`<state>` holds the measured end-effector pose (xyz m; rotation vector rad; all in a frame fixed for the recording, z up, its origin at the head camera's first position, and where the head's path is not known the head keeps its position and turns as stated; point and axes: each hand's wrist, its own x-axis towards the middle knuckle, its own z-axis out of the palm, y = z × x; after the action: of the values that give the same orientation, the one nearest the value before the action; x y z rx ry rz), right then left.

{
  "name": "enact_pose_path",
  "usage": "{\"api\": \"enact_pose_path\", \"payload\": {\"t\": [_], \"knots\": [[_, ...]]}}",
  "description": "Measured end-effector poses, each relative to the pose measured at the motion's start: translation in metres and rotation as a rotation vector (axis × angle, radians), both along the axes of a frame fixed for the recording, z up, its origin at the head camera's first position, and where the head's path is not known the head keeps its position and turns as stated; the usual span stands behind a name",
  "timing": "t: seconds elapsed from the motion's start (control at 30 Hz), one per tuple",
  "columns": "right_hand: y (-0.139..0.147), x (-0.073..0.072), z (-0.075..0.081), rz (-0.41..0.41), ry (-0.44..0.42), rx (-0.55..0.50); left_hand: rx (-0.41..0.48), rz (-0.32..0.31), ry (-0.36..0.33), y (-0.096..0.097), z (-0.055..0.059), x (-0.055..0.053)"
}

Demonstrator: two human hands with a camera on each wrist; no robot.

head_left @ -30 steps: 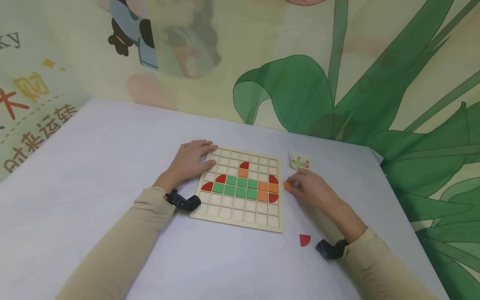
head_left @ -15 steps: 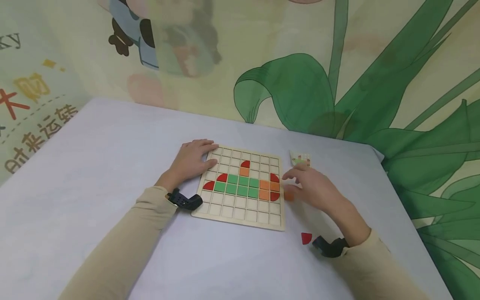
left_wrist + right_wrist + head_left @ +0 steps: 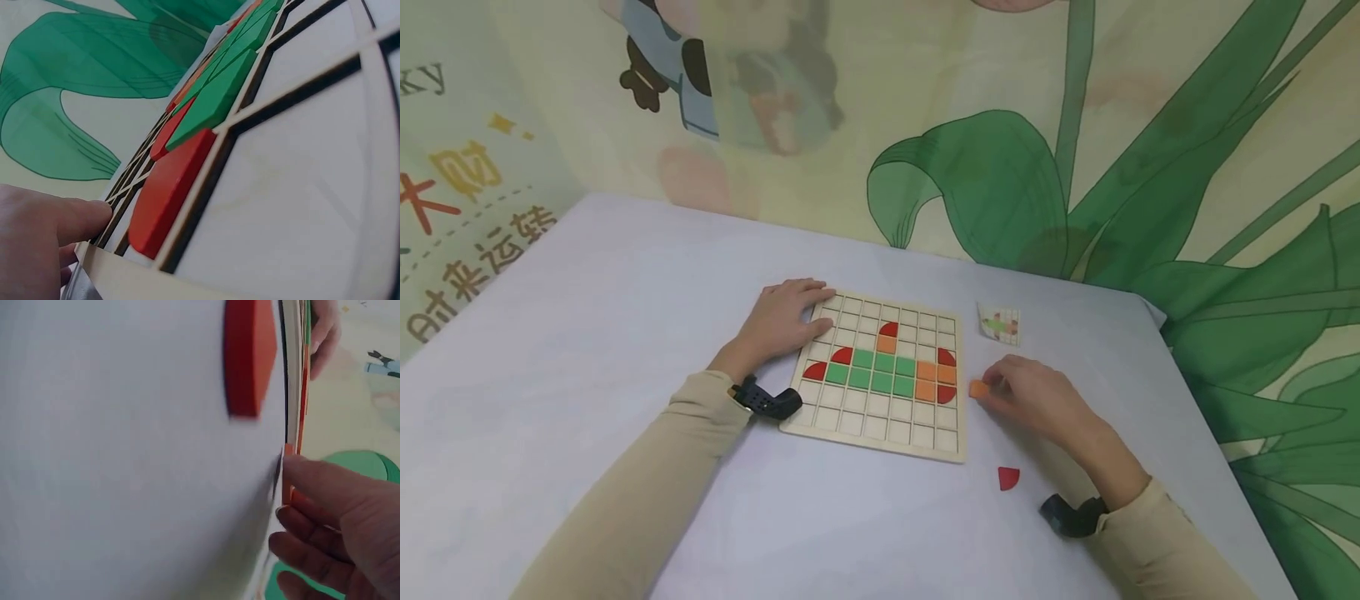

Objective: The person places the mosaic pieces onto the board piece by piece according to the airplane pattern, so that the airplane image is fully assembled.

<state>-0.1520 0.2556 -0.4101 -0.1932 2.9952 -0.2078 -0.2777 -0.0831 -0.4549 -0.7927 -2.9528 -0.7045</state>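
A pale wooden grid board (image 3: 850,425) lies on the white table. Green squares (image 3: 882,382), orange squares (image 3: 927,372) and red quarter-round tiles (image 3: 815,371) fill some of its cells. My left hand (image 3: 782,317) rests on the board's far left corner, thumb on the grid and fingers along the edge. Just right of the board, my right hand (image 3: 1033,396) pinches a loose orange square tile (image 3: 978,389) between thumb and fingers, low at the table. In the right wrist view that orange tile (image 3: 287,472) is partly hidden by the fingers.
Nearer the front, a loose red quarter-round tile (image 3: 1008,478) lies on the table (image 3: 850,533). A small picture card (image 3: 999,324) with a coloured grid pattern sits beyond my right hand. A painted wall covering (image 3: 775,192) rises behind the table.
My right hand held the orange tile a second ago, then had its fingers lifted and spread above it. Now it pinches the tile again, slightly nearer the front. The left hand stays put.
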Motion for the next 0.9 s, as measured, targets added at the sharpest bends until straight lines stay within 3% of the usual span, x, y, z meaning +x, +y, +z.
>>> {"api": "enact_pose_path", "payload": {"t": [0.07,0.13,0.3,0.37,0.57,0.9], "knots": [[-0.008,0.000,0.007,-0.015,-0.003,-0.005,0.001,-0.001,-0.001,0.000,-0.001,0.000],[-0.023,0.000,0.013,0.023,0.003,-0.018,0.002,0.002,0.004,0.000,-0.001,0.000],[-0.077,0.002,0.016,0.291,0.073,0.014,0.018,0.006,0.013,0.000,-0.001,0.001],[-0.090,0.003,0.013,0.349,0.112,0.055,0.024,-0.002,0.011,0.002,-0.002,0.001],[-0.102,0.006,0.005,0.385,0.154,0.108,0.023,-0.017,0.018,0.007,-0.003,0.001],[-0.110,0.007,-0.002,0.400,0.186,-0.021,0.000,-0.009,0.009,0.001,0.001,0.001]]}}
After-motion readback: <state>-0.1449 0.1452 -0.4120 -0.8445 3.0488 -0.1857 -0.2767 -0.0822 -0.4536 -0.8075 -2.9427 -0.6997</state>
